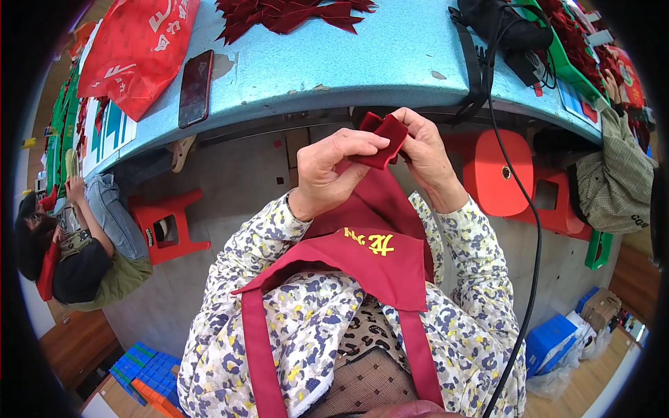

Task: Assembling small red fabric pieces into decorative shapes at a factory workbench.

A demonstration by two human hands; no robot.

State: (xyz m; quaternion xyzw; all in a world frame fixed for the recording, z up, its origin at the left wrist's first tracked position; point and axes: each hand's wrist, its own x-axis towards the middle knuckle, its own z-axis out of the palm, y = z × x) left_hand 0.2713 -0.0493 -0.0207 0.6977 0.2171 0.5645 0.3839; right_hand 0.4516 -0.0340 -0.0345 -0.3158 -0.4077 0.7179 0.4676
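Observation:
A dark red velvet ribbon, folded into loops, is held up in front of me just off the table's near edge. My left hand pinches its left side between thumb and fingers. On the other side my right hand grips the ribbon's edge, fingers closed on it. What the hidden fingertips do behind the folds I cannot make out. Farther off on the blue table lies a pile of dark red ribbon pieces with pointed ends.
A dark phone and a red plastic bag lie at the table's left. Black straps and cables hang over its right part, beside a green tray. Red stools stand below. Co-workers sit left and right.

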